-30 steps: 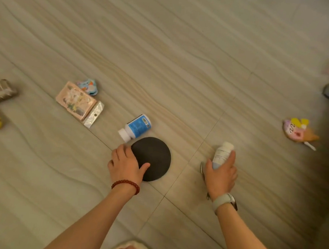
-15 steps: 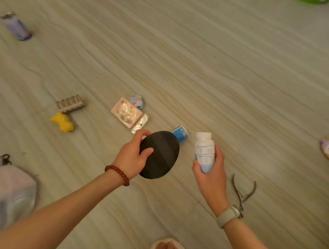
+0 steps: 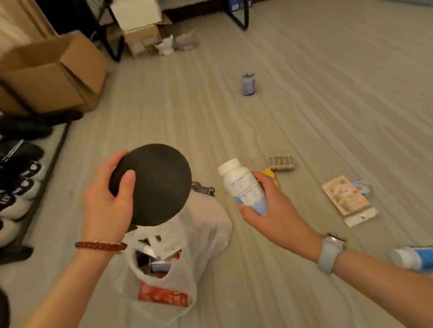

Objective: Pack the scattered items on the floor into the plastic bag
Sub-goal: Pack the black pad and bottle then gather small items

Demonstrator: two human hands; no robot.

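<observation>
Black disc (image 3: 155, 185), gripped at its rim by the left hand (image 3: 107, 202), hangs directly over the plastic bag (image 3: 205, 229) mouth; nearer hand. White bottle (image 3: 244, 185), clasped by the right hand (image 3: 271, 208), tilts cap up-left, beside the bag.

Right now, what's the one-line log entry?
left hand: holds black disc above plastic bag | right hand: holds white bottle | neither packed yet
</observation>
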